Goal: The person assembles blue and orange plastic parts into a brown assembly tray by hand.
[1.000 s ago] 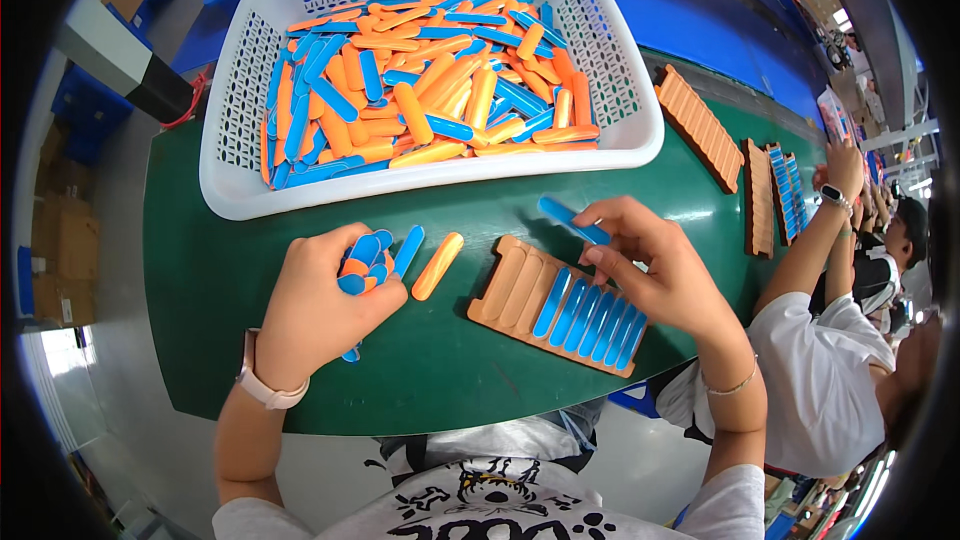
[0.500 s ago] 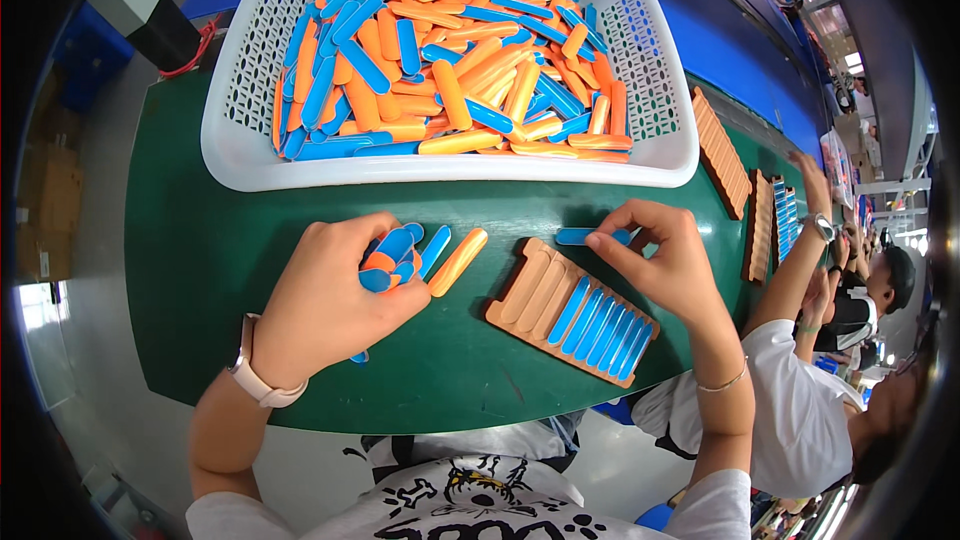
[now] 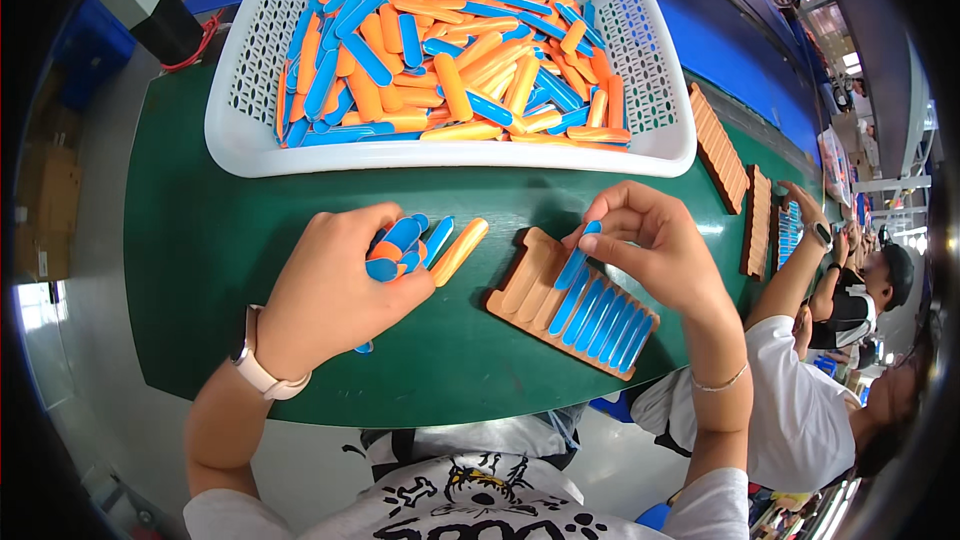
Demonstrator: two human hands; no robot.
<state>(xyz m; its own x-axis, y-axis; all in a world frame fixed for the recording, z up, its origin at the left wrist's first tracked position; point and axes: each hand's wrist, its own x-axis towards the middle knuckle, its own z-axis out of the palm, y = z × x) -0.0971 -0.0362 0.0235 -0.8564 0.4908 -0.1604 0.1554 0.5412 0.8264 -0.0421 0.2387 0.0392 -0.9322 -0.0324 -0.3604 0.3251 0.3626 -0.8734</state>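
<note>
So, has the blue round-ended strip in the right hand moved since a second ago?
Yes: the blue strip shifted left and down in view, judged against the brown grooved tray.

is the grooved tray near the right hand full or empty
Partly full: blue strips lie in the right part of the grooved brown tray; its left part is bare.

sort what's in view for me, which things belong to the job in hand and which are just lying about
Seemingly in use: blue strip in the right hand, bunched strips in the left hand, grooved wooden tray, white basket of strips, perhaps the other wooden trays at the picture's right.

Seemingly just lying about: red cord, cardboard boxes.
</note>
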